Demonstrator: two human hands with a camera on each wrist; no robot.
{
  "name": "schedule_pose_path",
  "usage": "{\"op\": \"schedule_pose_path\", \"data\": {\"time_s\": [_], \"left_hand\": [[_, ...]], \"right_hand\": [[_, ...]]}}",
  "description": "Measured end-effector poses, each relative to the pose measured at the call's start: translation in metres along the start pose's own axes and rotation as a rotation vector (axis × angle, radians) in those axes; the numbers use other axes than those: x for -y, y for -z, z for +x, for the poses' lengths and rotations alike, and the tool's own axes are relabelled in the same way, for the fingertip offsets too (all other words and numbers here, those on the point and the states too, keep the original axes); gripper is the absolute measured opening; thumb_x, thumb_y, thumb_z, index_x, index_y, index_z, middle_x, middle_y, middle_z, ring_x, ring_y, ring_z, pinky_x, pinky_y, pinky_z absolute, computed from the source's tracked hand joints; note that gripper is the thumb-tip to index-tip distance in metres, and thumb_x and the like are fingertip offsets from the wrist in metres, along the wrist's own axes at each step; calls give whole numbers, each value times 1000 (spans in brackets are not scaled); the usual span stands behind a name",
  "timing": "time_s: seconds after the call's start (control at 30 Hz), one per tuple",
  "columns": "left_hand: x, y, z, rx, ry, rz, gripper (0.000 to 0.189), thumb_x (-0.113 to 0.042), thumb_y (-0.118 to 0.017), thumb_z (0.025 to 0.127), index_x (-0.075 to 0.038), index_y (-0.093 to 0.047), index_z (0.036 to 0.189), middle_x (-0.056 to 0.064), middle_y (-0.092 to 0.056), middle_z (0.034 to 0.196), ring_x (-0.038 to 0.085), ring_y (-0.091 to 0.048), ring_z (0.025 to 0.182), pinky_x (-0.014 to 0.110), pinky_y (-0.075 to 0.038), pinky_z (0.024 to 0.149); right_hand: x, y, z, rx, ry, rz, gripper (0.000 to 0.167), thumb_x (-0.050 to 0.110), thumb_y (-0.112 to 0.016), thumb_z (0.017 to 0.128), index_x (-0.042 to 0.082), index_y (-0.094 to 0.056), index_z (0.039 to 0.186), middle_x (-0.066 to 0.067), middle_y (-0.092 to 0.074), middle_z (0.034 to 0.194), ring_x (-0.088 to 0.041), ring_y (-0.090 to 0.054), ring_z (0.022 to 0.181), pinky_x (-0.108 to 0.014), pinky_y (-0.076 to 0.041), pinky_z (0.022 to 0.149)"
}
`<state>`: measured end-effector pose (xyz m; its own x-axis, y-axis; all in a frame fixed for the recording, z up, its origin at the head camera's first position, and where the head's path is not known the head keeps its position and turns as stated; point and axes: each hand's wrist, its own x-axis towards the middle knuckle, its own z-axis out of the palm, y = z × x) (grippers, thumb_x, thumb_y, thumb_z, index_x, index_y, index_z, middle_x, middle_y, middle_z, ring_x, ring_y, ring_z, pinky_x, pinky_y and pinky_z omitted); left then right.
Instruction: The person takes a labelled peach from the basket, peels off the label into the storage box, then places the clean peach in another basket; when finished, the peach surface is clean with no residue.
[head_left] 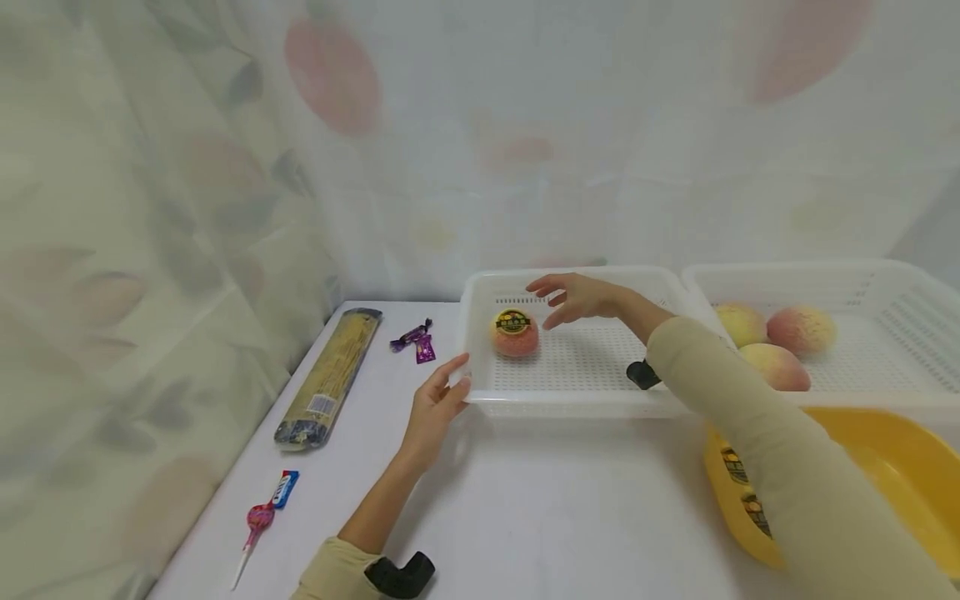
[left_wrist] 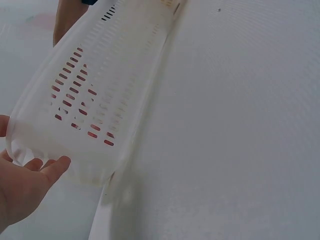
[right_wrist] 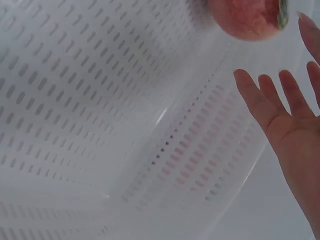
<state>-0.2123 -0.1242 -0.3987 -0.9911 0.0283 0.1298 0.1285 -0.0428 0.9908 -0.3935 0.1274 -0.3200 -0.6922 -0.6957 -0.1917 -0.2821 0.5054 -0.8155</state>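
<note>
A pink and yellow peach [head_left: 516,340] with a black-and-gold round sticker [head_left: 513,322] lies at the left end of a white perforated plastic basket [head_left: 570,402]. My right hand [head_left: 577,298] hovers over that basket, just right of the peach, fingers spread and apart from it. In the right wrist view, the peach [right_wrist: 247,17] sits near my fingertips with a gap between. My left hand [head_left: 435,408] holds the basket's front left corner. The left wrist view shows its fingers on both sides of the rim [left_wrist: 14,125].
Beside it, a second white basket [head_left: 885,387] contains several peaches [head_left: 801,331]. In front stands a yellow basin [head_left: 885,467] bearing stickers [head_left: 756,513], partly behind my right sleeve. Along the left lie a long noodle-like package [head_left: 330,379], purple-wrapped candies [head_left: 412,336] and a lollipop [head_left: 259,518].
</note>
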Motion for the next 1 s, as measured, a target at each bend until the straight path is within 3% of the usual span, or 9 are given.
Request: {"op": "schedule_pose_path", "data": {"time_s": [0.23,0.47,0.7,1.0], "left_hand": [[-1,1,0,-9,-17,-4,44,-11,-51,99,-1,-42,141,20,-37,145,44,-48,118,39,-47,96],[-1,-3,0,-6,-14,10,44,-11,-51,99,0,-42,141,18,-38,145,44,-50,116,40,-47,96],[-3,-5,-3,-11,-12,12,43,-11,-52,99,-2,-44,140,13,-39,146,44,-49,118,42,-46,96],[-4,-3,-2,0,-20,19,44,-11,-51,99,-1,-42,141,13,-38,147,44,-48,119,39,-46,96]], "right_hand": [[8,-16,22,1,-8,-153,77,-3,-70,80,8,-32,147,-22,-29,147,-41,-31,131,-46,-48,93],[4,-29,32,1,-53,-197,81,0,-75,78,12,-33,147,-18,-28,148,-36,-33,130,-45,-48,94],[0,-39,37,-9,18,-284,76,0,-75,76,7,-38,142,-22,-36,142,-35,-41,124,-44,-40,102],[5,-42,40,-21,-35,-319,77,4,-76,78,13,-37,143,-18,-38,141,-32,-39,127,-46,-33,107]]}}
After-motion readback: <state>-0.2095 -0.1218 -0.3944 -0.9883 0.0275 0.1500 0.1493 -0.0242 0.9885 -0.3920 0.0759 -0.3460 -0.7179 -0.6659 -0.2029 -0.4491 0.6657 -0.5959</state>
